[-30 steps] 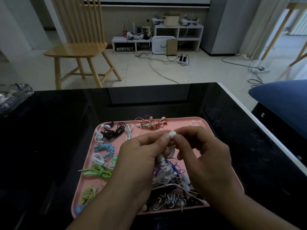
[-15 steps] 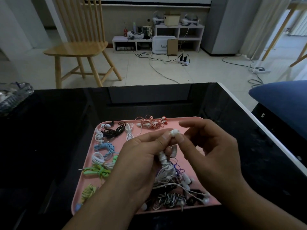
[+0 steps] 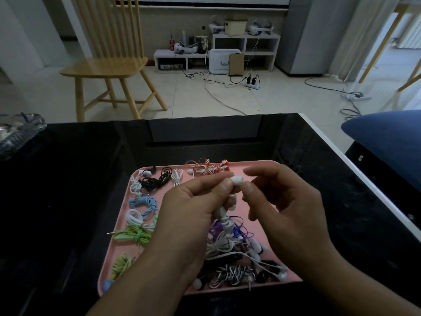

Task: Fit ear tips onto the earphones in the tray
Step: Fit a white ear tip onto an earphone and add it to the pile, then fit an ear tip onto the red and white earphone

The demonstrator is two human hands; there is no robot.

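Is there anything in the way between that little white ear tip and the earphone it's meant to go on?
Nothing visible. The white ear tip sits right at the end of the earphone held by the left hand, and the right hand touches it with its thumb. The join itself is hidden by the fingertips.

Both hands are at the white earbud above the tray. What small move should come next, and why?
Probably press and twist the ear tip further on with the right hand. The left hand pinches the white earphone just below the tip, above the pink tray, and whether the tip is fully seated cannot be told.
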